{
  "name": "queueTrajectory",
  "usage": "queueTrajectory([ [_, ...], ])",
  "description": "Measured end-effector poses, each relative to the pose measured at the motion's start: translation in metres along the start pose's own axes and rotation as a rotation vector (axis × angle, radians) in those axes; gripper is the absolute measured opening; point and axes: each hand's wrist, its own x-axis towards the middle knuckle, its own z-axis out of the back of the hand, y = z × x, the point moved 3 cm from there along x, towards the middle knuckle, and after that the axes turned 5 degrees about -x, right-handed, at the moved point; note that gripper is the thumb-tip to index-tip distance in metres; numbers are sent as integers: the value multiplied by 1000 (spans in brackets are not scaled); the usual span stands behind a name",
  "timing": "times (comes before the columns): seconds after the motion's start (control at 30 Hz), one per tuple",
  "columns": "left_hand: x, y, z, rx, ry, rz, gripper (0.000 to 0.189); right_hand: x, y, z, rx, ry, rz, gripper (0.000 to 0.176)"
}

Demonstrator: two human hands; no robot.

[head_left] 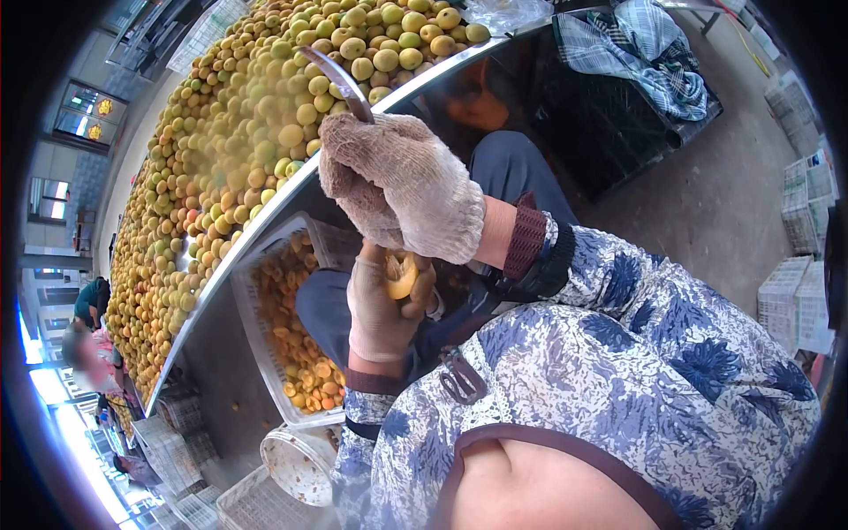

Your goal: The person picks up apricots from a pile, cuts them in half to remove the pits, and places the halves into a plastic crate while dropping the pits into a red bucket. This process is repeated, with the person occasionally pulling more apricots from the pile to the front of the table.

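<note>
My right hand (406, 185), in a thick soiled knit glove, is closed round a curved-blade knife (340, 81). The blade points up and left, over the edge of the fruit heap. Just below it, my left hand (380, 305), in a thinner glove, is closed on a cut-open apricot (401, 275). Pale inner flesh shows between its fingers. The two hands nearly meet, and the knife's handle is hidden inside the right glove. Beneath and left of my left hand, a white plastic crate (265, 353) holds many orange apricot halves (309, 375).
A metal-rimmed table (231, 256) bears a large heap of whole apricots (221, 132). A white bucket (281, 450) stands below the crate. A plaid cloth (632, 57) lies on a black box (601, 132). Stacked crates (791, 296) stand right; another person (93, 353) is far left.
</note>
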Motion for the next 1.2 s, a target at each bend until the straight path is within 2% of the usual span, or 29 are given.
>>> queueTrajectory([
  [0.03,1,0,2,-4,-6,0,18,-2,1,1,0,2,-7,34],
  [0.1,4,11,2,-548,-2,299,21,-8,2,-1,-79,99,-193,34],
  [0.13,2,18,0,-554,-5,300,21,-9,1,-3,-92,140,-178,33],
  [0.17,0,21,-1,-146,-35,108,22,-9,-1,-2,-92,139,-182,33],
  [0.2,-3,17,-6,262,-63,-86,26,-9,-2,-4,-77,263,-141,31],
  [0.23,-1,13,-9,261,-64,-87,26,-9,-4,-7,-61,389,-96,29],
  [0.27,2,12,-10,-6,-187,92,31,-7,-15,-6,-193,336,-90,19],
  [0.3,1,13,-11,-274,-307,271,36,-8,-18,-2,-192,338,-89,19],
  [0.33,2,11,-4,-272,-308,266,36,-7,-18,4,-161,318,-75,17],
  [0.4,5,9,11,-211,-89,323,41,-4,-14,15,-104,283,-42,12],
  [0.43,7,9,15,-209,-85,313,41,-1,-14,18,-78,268,-24,9],
  [0.5,11,4,22,-357,-146,180,47,6,-12,22,-1,-81,193,16],
  [0.53,9,-2,16,-330,-244,146,51,2,-7,23,96,-157,102,23],
  [0.63,14,-3,30,-473,-208,24,52,0,0,16,-380,-173,164,12],
  [0.67,15,-5,25,-478,-206,4,52,5,-15,21,-655,-92,403,14],
  [0.7,14,-10,19,-531,-249,-78,50,-3,-24,18,-712,-2,221,26],
  [0.77,13,-17,22,-596,-293,-188,49,-17,-34,5,-1162,116,117,41],
  [0.83,9,-18,28,-426,-225,-200,47,-24,-48,-1,-1295,267,-67,51],
  [0.97,6,-20,29,-435,-322,-206,43,-24,-69,6,-1318,265,72,49],
  [1.0,6,-19,32,-398,-294,-239,41,-25,-70,3,-1292,228,169,35],
  [1.1,5,-16,37,-242,-260,-286,45,-25,-73,3,-1253,211,62,31],
  [1.2,6,-9,45,-403,-305,-234,41,-26,-82,6,-1250,200,65,23],
])
